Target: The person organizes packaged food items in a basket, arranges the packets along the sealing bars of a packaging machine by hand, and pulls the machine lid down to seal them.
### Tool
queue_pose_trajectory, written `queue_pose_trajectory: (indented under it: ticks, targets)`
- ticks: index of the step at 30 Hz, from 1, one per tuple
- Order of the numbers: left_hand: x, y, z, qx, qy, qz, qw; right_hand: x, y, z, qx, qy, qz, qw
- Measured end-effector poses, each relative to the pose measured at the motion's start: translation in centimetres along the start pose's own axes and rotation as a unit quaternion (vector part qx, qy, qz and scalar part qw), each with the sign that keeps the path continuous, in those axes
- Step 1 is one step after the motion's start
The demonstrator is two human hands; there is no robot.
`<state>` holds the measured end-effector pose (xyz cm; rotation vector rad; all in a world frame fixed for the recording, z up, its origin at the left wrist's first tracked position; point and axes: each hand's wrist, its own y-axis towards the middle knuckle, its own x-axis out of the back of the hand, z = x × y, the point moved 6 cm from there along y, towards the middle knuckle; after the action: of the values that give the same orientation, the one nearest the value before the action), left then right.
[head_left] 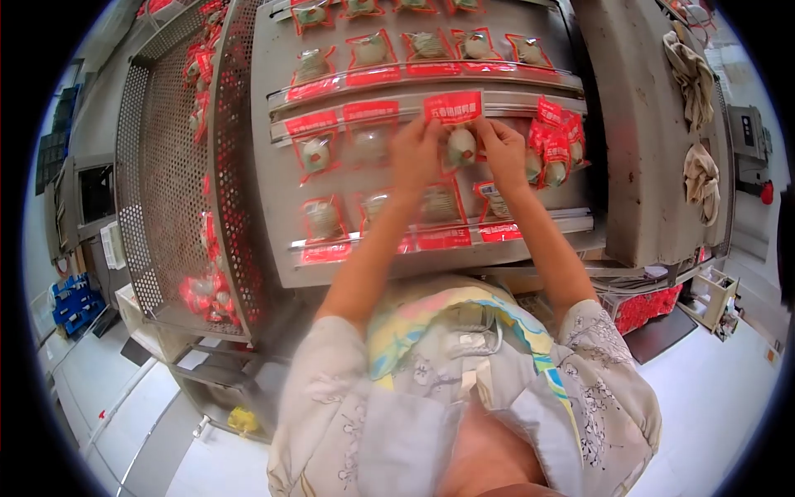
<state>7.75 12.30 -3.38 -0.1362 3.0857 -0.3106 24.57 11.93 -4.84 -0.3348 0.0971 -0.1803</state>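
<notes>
Between both hands is a clear pouch with a red printed top (453, 106) and an egg-like item inside. My left hand (416, 156), slightly blurred, pinches its upper left edge. At the upper right edge, my right hand (503, 151) pinches the same pouch. It lies against a metal sealing bar (522, 101), in line with a similar pouch (316, 153) to the left. A pile of filled red pouches (556, 142) rests just right of my right hand. Nearer my body, another row of pouches (323, 217) has its red ends along the front bar (571, 220).
Further rows of pouches (371, 51) lie across the metal machine bed. On the left stands a perforated metal trough (170, 166) with red pouches in it. Cloth gloves (701, 178) hang on the metal housing (642, 149) at the right. A red-filled crate (650, 308) sits low on the right.
</notes>
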Motion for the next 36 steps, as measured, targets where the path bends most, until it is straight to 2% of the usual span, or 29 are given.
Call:
queue_pose_trajectory:
  ticks: [1,2,3,6,8,11,14,19,20,22,23,24,25,26,27,29,32,35,36]
  targets:
    - [0.5,-0.3,0.3,0.014,0.013,-0.007,1.000,-0.7,-0.4,0.5,-0.030,-0.002,-0.026,0.999]
    - [0.9,-0.7,0.6,0.028,0.026,-0.013,0.999,-0.7,0.0,-0.7,-0.046,-0.034,-0.010,0.998]
    - [1.1,-1.2,2.2,0.089,-0.007,-0.032,0.996,-0.1,1.1,-2.5,-0.062,-0.067,0.006,0.996]
    - [1.8,-1.8,6.4,0.087,-0.001,-0.060,0.994,0.0,2.4,-4.0,-0.067,-0.211,0.044,0.974]
    - [1.8,-2.8,6.4,0.177,-0.097,-0.049,0.978,0.1,3.2,-5.6,-0.103,-0.254,0.098,0.957]
    - [1.1,-3.7,5.4,0.268,-0.219,-0.078,0.935,-0.1,4.0,-5.5,-0.058,-0.337,0.105,0.934]
    - [0.9,-3.2,5.2,0.325,-0.255,-0.108,0.904,-0.7,4.3,-4.1,-0.064,-0.342,0.074,0.935]
    - [0.6,-1.3,5.4,0.352,-0.253,-0.119,0.894,-1.6,3.7,-2.1,0.027,-0.261,-0.012,0.965]
    - [0.7,-1.1,5.0,0.323,-0.218,-0.107,0.915,-1.5,3.4,-1.9,0.039,-0.250,-0.028,0.967]
    - [0.6,-1.1,3.8,0.263,-0.150,-0.081,0.950,-1.5,3.4,-2.9,-0.031,-0.213,-0.014,0.976]
    - [0.3,-1.7,3.1,0.147,-0.154,-0.128,0.969,-1.4,3.4,-3.5,-0.066,-0.195,-0.007,0.978]
    - [0.2,-2.2,2.0,0.010,-0.040,-0.126,0.991,-1.2,3.6,-4.4,-0.070,-0.160,0.003,0.985]
    - [0.2,-3.0,-0.4,-0.086,0.073,-0.110,0.987,-0.9,4.0,-5.7,-0.073,-0.124,0.014,0.990]
    - [-0.1,-3.8,-2.8,-0.180,0.185,-0.093,0.962,-1.2,3.9,-5.6,-0.074,-0.088,0.024,0.993]
    - [-0.6,-4.0,-3.4,-0.211,0.257,-0.057,0.941,-0.7,3.8,-4.3,-0.007,-0.194,-0.012,0.981]
    - [-1.5,-4.3,-3.8,-0.267,0.394,0.014,0.879,-1.6,2.0,1.5,0.127,-0.396,-0.082,0.906]
    - [-2.0,-3.7,-3.3,-0.301,0.435,0.039,0.848,-3.6,1.7,4.6,0.322,-0.466,-0.151,0.811]
    - [-1.8,-2.7,-2.2,-0.297,0.450,0.049,0.841,-4.2,3.5,3.9,0.304,-0.457,-0.072,0.833]
    - [-1.6,-2.5,-2.0,-0.295,0.451,0.053,0.841,-4.1,3.7,3.8,0.283,-0.436,-0.072,0.851]
